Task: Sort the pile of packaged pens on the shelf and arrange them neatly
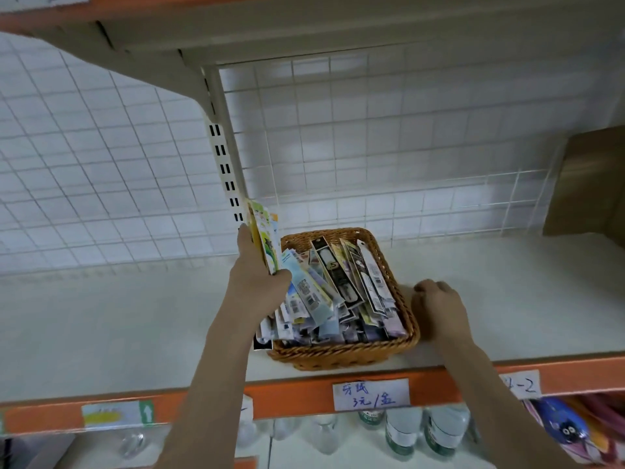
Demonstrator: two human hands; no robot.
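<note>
Left hand (257, 275) centre frame, fingers clamped on upright pen packets (265, 238) | right hand (436, 306) curled, empty, beside basket (341, 353) | piled pens (338, 296) between hands, long axes front-to-back; left nearer.

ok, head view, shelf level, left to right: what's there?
left hand holding a bunch of pen packs → wicker basket full of packs → right hand beside the basket → cardboard box at far right.
</note>
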